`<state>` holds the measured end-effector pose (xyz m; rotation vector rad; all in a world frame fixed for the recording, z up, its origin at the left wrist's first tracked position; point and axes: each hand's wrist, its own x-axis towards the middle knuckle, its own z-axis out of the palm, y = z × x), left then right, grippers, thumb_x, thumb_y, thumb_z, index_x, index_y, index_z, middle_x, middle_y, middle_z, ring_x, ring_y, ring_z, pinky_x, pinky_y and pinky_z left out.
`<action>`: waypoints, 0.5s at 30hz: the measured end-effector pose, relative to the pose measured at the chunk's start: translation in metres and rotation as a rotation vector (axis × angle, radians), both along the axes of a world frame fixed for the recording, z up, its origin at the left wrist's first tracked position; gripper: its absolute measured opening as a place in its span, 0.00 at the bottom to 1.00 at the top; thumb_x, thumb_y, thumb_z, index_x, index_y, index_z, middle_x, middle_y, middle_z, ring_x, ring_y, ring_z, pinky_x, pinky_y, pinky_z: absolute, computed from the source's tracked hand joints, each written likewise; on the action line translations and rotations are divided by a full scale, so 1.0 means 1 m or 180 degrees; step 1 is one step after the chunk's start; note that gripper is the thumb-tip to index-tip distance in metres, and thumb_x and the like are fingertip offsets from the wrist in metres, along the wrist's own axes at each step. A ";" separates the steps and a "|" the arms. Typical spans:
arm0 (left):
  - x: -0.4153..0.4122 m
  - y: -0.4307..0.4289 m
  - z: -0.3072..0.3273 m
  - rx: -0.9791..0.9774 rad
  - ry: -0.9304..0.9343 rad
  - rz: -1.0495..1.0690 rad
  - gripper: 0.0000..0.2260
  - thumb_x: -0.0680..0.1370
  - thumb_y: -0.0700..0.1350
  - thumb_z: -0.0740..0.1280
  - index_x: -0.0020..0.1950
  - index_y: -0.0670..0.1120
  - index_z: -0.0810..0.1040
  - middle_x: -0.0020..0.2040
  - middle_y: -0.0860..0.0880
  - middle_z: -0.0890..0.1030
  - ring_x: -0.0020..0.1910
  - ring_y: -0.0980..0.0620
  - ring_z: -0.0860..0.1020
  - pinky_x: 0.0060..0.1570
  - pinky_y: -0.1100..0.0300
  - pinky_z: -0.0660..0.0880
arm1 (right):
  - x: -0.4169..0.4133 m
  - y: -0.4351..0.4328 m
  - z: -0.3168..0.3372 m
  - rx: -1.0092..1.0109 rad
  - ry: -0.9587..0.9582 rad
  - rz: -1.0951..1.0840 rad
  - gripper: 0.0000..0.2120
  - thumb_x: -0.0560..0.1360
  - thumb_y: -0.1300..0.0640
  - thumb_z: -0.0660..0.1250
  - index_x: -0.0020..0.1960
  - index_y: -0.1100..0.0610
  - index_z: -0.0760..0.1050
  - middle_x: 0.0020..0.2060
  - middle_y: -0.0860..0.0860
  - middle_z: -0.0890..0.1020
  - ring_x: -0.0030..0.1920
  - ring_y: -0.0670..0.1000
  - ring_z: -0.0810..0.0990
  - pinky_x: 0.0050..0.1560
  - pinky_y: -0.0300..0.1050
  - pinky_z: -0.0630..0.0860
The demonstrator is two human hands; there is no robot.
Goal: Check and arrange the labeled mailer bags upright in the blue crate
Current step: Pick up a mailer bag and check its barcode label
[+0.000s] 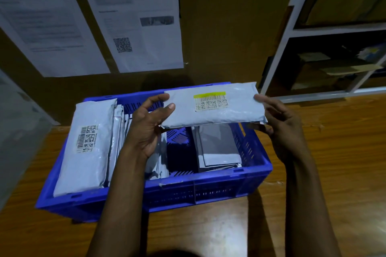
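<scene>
A wooden table point(334, 152) fills the near part of the scene, backed at the far side by a brown cardboard wall point(225, 27) with printed sheets point(135, 16) stuck on its left half, and a white shelf rack point(292, 33) stands at the far right. The blue crate point(208, 179) sits on the table left of centre, its long side facing near. Inside it, against the left wall, a row of grey mailer bags point(83, 162) stands on edge and leans left, the outermost bag showing a barcode label point(86, 139). A smaller bundle of bags point(217, 148) rests against the right wall, with bare crate floor between the two groups. One mailer bag point(236, 110) is held level above the far right part of the crate, clear of the bags below, its face turned toward the camera. The left hand point(146, 127) grips its left end, thumb on the front and fingers curled behind. The right hand point(279, 127) holds the right end, fingers curled around the edge. On the held bag is a label with a yellow strip point(211, 101) above barcodes.
</scene>
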<state>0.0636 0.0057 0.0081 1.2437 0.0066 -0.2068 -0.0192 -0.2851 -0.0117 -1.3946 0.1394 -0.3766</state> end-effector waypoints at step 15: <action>-0.006 0.005 0.002 0.0708 -0.0453 -0.0025 0.19 0.73 0.36 0.76 0.62 0.45 0.81 0.50 0.48 0.88 0.46 0.51 0.86 0.37 0.58 0.81 | 0.001 0.002 -0.001 0.0076 0.0297 -0.0007 0.22 0.78 0.61 0.72 0.71 0.54 0.75 0.52 0.59 0.86 0.54 0.57 0.87 0.39 0.45 0.85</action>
